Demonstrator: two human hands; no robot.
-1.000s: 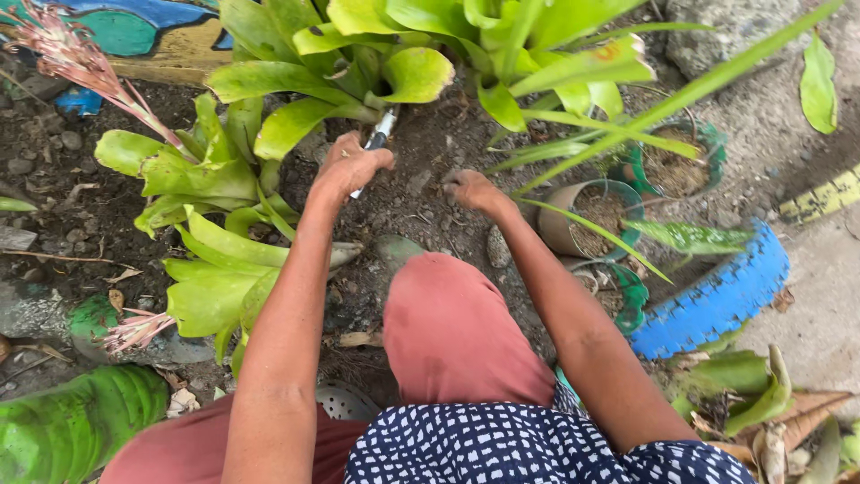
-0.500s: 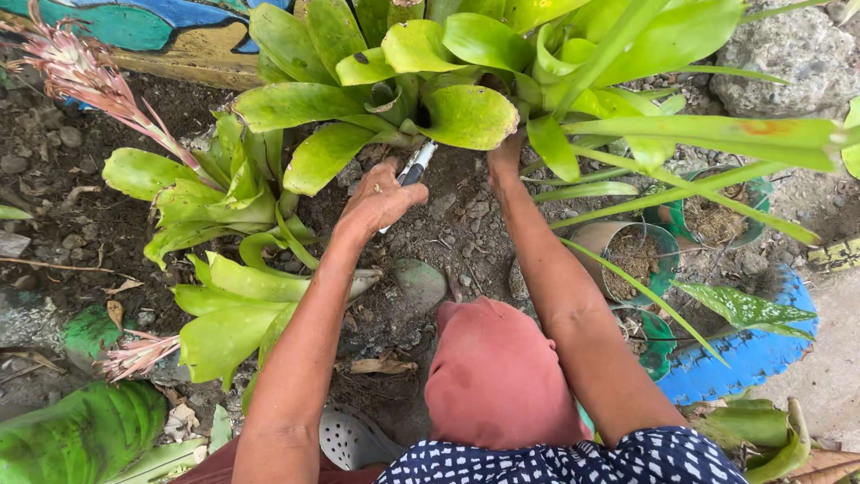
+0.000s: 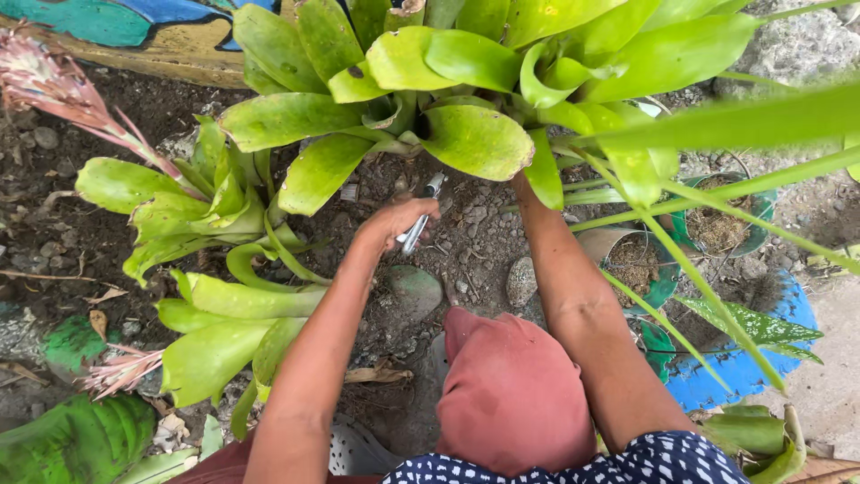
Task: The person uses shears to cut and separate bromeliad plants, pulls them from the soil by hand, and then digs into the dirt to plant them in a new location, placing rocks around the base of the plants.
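Observation:
My left hand [image 3: 396, 220] is closed around a metal cutting tool [image 3: 425, 204] whose tip points toward the base of a large green broad-leaved plant [image 3: 475, 134]. My right hand [image 3: 523, 186] reaches under one of that plant's leaves; only the wrist shows and the fingers are hidden. Both hands hover over dark stony soil [image 3: 475, 233] at the plant's foot. A knee in reddish cloth [image 3: 511, 394] lies between my forearms.
A second leafy plant [image 3: 215, 224] with a pink flower spike [image 3: 63, 90] grows at left. Two stones [image 3: 521, 282] lie in the soil. Pots of earth [image 3: 717, 224] and a blue rim [image 3: 752, 376] stand at right. A painted border [image 3: 179, 58] runs behind.
Both hands have moved closer in to the base of the big plant. My right hand has slid under a leaf and out of sight; the left still holds the tool.

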